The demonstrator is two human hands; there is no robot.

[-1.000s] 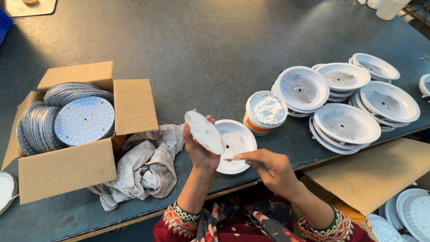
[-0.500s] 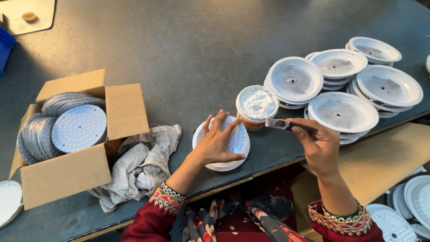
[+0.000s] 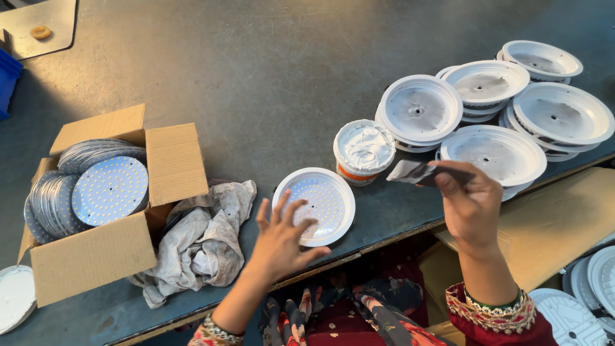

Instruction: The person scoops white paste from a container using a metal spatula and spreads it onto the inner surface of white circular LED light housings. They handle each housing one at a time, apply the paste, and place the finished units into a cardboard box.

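l hand (image 3: pixel 280 238) fingers spread over white dish (image 3: pixel 314 205); r hand (image 3: pixel 471 200) pinching spatula (image 3: pixel 416 173) nr white tub (image 3: pixel 364 150).

A small factory or assembly workshop for round light fittings. A long, dark, scuffed counter (image 3: pixel 256 77) carries stacks of identical white round housings (image 3: pixel 493 102), an open cardboard box (image 3: pixel 96 256) filled with round silver boards dotted with tiny lights (image 3: pixel 109 191), an opened tub of white paste (image 3: pixel 364 148) and a crumpled, stained rag (image 3: pixel 205 237). More white housings (image 3: pixel 576 314) lie below the counter edge, beside flattened cardboard (image 3: pixel 564 218).
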